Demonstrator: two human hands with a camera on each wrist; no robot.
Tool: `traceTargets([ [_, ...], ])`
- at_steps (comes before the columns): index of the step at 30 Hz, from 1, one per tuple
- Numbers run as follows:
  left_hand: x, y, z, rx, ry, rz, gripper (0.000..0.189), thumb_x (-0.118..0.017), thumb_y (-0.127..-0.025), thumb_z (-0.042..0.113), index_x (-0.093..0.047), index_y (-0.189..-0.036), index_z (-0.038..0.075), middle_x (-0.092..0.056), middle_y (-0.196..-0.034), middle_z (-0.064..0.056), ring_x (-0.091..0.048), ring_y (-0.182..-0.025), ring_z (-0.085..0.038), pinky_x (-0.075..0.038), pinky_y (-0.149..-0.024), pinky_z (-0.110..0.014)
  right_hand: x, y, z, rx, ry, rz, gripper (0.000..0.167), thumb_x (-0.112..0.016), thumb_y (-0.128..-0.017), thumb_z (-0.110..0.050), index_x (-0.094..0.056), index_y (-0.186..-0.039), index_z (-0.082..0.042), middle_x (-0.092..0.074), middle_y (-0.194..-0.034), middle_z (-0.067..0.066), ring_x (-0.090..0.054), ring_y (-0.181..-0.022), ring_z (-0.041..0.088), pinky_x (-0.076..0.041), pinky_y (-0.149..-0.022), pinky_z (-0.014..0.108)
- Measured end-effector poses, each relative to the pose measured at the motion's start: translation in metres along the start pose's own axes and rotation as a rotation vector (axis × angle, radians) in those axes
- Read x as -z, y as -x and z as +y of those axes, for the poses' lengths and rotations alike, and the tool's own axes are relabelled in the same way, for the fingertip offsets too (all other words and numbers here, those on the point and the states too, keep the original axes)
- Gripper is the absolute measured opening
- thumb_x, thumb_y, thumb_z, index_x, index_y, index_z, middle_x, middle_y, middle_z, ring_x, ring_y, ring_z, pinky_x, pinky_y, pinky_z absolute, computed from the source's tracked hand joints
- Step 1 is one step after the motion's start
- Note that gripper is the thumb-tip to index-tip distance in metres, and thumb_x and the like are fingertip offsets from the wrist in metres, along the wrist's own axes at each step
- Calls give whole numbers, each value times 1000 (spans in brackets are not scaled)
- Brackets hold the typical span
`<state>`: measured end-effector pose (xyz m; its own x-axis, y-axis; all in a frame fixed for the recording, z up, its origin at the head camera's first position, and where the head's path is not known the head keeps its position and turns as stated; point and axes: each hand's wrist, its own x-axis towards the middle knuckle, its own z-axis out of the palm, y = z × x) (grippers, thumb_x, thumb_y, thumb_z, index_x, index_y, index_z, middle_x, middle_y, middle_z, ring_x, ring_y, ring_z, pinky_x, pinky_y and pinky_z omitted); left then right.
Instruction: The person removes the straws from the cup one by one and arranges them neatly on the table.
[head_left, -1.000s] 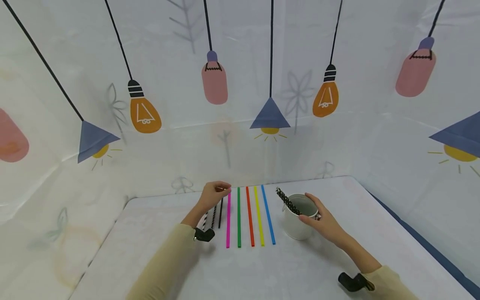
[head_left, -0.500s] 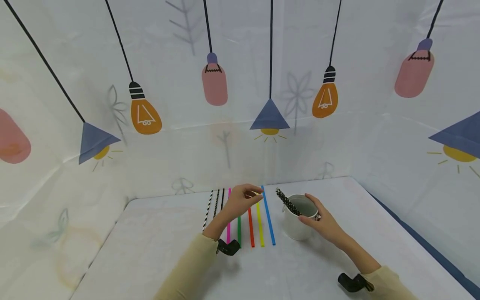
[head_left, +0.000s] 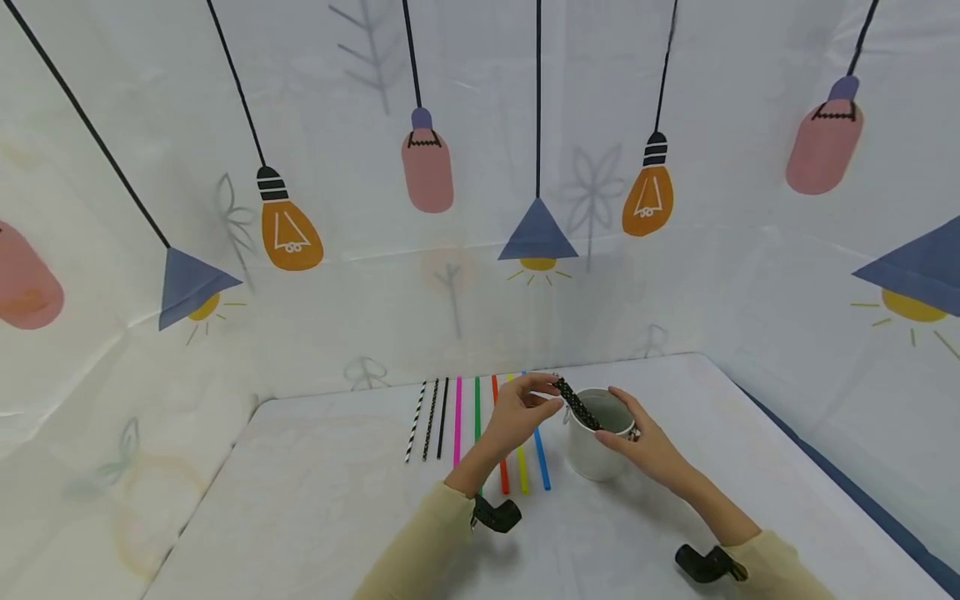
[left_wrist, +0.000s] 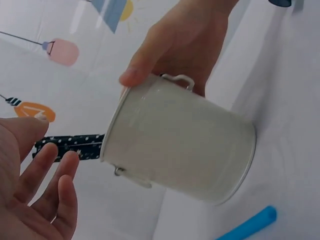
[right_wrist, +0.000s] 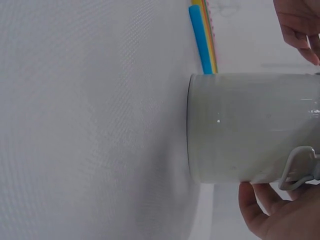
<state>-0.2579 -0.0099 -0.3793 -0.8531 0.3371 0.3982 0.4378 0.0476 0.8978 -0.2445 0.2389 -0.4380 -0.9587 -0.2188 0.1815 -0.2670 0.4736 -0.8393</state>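
Observation:
A small white metal bucket [head_left: 596, 446] stands upright on the table. My right hand [head_left: 645, 440] grips its rim from the right, thumb at the near side and fingers at the far side. Black straws with white dots [left_wrist: 70, 146] lean out of the bucket's left side. My left hand [head_left: 522, 410] is at their upper end, thumb and fingers apart with the straws between or just behind them; whether they touch cannot be told. Under and beside the left forearm lies a row of straws, among them a pink straw [head_left: 458, 417] and a blue straw [head_left: 542, 460].
Left in the row lie a black-and-white striped straw [head_left: 415, 423], a dotted straw [head_left: 431, 421] and a black straw [head_left: 443, 419]. A red straw [head_left: 504, 477] and a yellow straw [head_left: 522, 471] are partly hidden by the left arm. A white printed sheet [head_left: 465, 317] hangs behind the table.
My left hand has moved right, from the pink straw's far end across the row to the dotted straws in the bucket. My right hand and the bucket have stayed put.

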Motion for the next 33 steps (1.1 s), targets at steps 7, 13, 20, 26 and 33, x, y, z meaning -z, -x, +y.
traceTargets([
  [7, -13, -2, 1, -25, 34, 92, 24, -71, -88, 5, -63, -108, -6, -66, -103, -20, -66, -85, -20, -55, -70, -28, 1, -1, 0, -3, 7, -1, 82, -66, -93, -36, -17, -155, -17, -31, -149, 18, -33, -133, 41, -38, -95, 63],
  [13, -19, -1, 0, -24, 86, 89, 22, -70, -88, 1, -58, -105, -7, -66, -99, -17, -66, -82, -19, -54, -68, -27, 1, -2, 2, 3, 4, -4, 82, -66, -93, -36, -17, -155, -16, -31, -149, 18, -34, -133, 41, -39, -94, 63],
  [20, -31, 0, -22, -18, 146, 83, 25, -71, -87, -1, -57, -108, -5, -69, -93, -13, -65, -78, -14, -54, -71, -26, 1, -1, 2, 8, 0, -8, 81, -66, -93, -35, -17, -155, -19, -30, -150, 19, -34, -132, 42, -41, -94, 61],
  [26, -40, -3, -46, 1, 96, 60, 22, -73, -86, 4, -60, -104, 3, -72, -93, -7, -65, -79, -10, -54, -71, -25, 2, -1, 2, 15, 6, -13, 81, -66, -93, -35, -17, -156, -20, -26, -153, 19, -31, -134, 44, -40, -94, 63],
  [33, -43, 4, -33, 28, 194, 104, 19, -72, -85, -4, -55, -94, -5, -71, -94, -16, -68, -81, -16, -55, -71, -26, 3, -1, 2, 15, -2, -13, 81, -66, -93, -35, -16, -156, -19, -29, -151, 20, -34, -132, 44, -41, -92, 61],
])
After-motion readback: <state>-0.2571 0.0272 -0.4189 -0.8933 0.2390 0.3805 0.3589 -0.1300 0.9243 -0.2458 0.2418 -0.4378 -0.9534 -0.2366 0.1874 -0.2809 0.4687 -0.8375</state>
